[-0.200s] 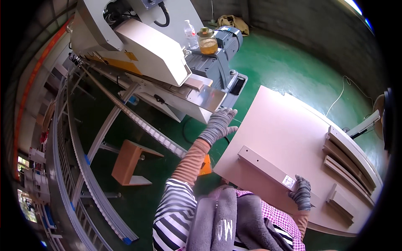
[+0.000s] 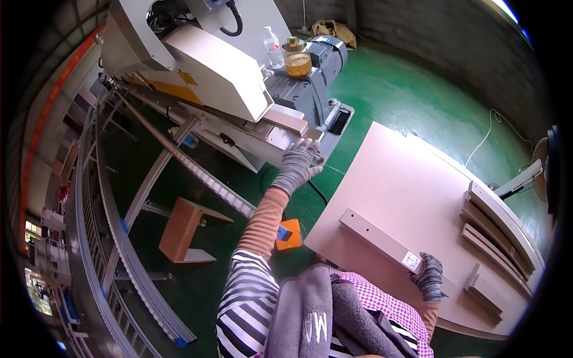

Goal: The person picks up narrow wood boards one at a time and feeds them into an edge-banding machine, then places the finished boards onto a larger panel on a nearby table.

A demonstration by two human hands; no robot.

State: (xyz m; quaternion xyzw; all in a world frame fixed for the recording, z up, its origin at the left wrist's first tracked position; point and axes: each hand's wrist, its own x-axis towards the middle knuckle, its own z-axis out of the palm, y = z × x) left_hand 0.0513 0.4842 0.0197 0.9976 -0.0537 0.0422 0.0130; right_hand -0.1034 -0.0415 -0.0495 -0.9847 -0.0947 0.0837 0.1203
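My left hand [image 2: 297, 167], in a grey striped glove, reaches to the outlet end of the large white machine [image 2: 221, 71]. Its fingers are apart, and nothing shows in them. Just beyond the fingertips, a pale board strip [image 2: 287, 121] sticks out of the machine onto its metal bed. My right hand [image 2: 430, 277], gloved alike, is closed around the near right end of another long board strip [image 2: 379, 237], beside a white label. That strip lies on a large pale board tabletop [image 2: 382, 173] and has small dark holes near its far end.
More strips [image 2: 498, 232] and a short stacked piece [image 2: 484, 292] lie on the table's right. A bottle [image 2: 273, 48] and a jar of amber liquid [image 2: 297, 58] stand on the machine's motor. Roller rails [image 2: 107, 238], a brown open box-like piece [image 2: 182, 230] and an orange box [image 2: 289, 234] are to the left.
My left hand has moved a little left and nearer the machine's bed. The board strip there reaches farther out of the machine. My right hand has hardly moved.
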